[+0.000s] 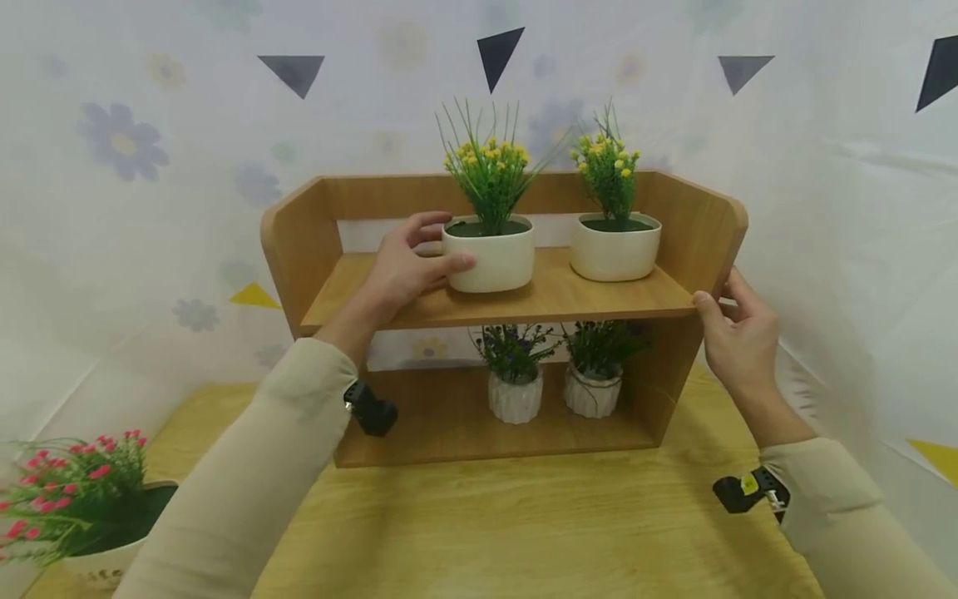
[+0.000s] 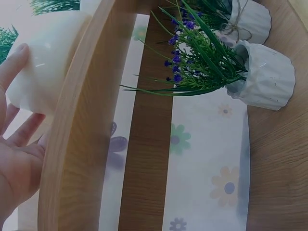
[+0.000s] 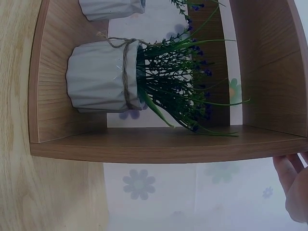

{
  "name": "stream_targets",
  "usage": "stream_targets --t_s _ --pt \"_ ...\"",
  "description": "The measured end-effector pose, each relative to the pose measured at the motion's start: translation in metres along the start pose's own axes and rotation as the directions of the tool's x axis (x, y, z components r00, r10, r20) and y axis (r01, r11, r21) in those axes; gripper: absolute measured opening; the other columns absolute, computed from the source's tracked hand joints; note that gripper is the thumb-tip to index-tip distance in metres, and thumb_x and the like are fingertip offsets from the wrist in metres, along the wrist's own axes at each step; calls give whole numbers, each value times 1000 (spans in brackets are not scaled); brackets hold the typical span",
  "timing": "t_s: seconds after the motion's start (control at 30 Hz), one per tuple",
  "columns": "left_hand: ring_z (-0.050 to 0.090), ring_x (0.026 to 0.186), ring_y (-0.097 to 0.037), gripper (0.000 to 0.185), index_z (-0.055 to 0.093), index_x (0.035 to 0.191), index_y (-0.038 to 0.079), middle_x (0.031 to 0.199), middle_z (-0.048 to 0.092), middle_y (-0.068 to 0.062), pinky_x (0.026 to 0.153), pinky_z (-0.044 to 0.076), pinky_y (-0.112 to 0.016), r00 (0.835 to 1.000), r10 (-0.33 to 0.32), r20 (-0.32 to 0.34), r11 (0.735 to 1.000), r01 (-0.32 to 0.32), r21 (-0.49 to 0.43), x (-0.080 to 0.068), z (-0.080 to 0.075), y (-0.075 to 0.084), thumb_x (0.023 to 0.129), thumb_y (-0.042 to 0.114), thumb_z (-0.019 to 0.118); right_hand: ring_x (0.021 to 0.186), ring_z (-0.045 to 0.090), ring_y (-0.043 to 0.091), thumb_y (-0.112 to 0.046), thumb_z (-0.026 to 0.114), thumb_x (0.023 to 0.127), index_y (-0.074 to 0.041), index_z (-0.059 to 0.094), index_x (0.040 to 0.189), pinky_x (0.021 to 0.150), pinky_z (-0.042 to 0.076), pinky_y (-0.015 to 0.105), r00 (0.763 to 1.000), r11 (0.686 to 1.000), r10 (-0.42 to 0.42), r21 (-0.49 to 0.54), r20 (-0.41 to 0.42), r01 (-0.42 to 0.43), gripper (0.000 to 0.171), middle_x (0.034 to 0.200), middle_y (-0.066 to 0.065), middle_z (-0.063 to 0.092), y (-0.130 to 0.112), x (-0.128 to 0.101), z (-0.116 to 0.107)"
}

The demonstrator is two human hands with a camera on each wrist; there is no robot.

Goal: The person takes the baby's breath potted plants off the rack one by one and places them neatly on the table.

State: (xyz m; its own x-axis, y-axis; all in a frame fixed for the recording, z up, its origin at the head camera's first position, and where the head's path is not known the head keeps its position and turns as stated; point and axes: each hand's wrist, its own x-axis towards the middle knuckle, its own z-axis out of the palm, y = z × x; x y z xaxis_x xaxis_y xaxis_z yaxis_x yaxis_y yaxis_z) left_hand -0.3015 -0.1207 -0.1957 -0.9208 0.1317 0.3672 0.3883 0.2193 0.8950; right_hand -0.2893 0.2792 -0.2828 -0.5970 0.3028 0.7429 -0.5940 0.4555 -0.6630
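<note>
On the upper board of a wooden two-tier shelf (image 1: 419, 312), my left hand (image 1: 404, 264) grips a white oval flowerpot (image 1: 490, 259) with yellow flowers. Its thumb lies on the pot's front, and the other fingers reach round the left side and back. In the left wrist view, the same hand (image 2: 21, 154) is partly hidden by the shelf board (image 2: 79, 120). My right hand (image 1: 741, 337) holds the shelf's right side panel, thumb at the front edge and fingers behind it. A second white flowerpot (image 1: 615, 252) with yellow flowers stands to the right of the held one.
Two white ribbed pots, a left one (image 1: 516, 395) and a twine-tied one (image 1: 593, 393), stand on the lower board with purple-flowered plants. A pot of pink flowers (image 1: 112, 559) sits at the left of the wooden table (image 1: 524, 524). Behind hangs a flower-patterned sheet (image 1: 187, 100).
</note>
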Motion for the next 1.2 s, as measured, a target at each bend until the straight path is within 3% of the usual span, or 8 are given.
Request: stream_targets --t_s 0.27,0.63,0.9,1.2 --pt "58 122 -29 73 51 146 17 141 52 -11 91 56 -44 999 29 -26 999 -30 -13 -10 -6 6 82 22 86 73 64 1 0 67 92 1 68 125 70 50 10 1000 999 -28 15 -3 28 33 89 -7 62 0 7 -5" --pt "54 128 -27 75 51 145 30 148 48 -1 97 52 -45 999 -10 -42 999 12 51 -42 -26 14 80 37 87 73 64 4 -2 67 93 -2 69 125 70 50 11 1000 1000 -12 18 3 12 32 87 -4 62 -4 10 -5" --pt "62 119 -25 71 52 144 30 144 52 1 89 57 -46 998 43 -53 998 -41 43 -65 -36 13 82 36 85 72 64 6 0 66 92 3 69 120 70 51 12 1000 999 -30 44 7 29 29 86 -2 62 -5 11 -3" --pt "62 119 -27 66 52 145 27 142 53 -1 92 56 -43 994 63 -89 997 -60 44 -92 -49 9 86 28 83 71 64 3 -2 67 92 1 69 123 69 51 12 1000 999 -5 48 17 4 31 87 -3 62 -4 11 -3"
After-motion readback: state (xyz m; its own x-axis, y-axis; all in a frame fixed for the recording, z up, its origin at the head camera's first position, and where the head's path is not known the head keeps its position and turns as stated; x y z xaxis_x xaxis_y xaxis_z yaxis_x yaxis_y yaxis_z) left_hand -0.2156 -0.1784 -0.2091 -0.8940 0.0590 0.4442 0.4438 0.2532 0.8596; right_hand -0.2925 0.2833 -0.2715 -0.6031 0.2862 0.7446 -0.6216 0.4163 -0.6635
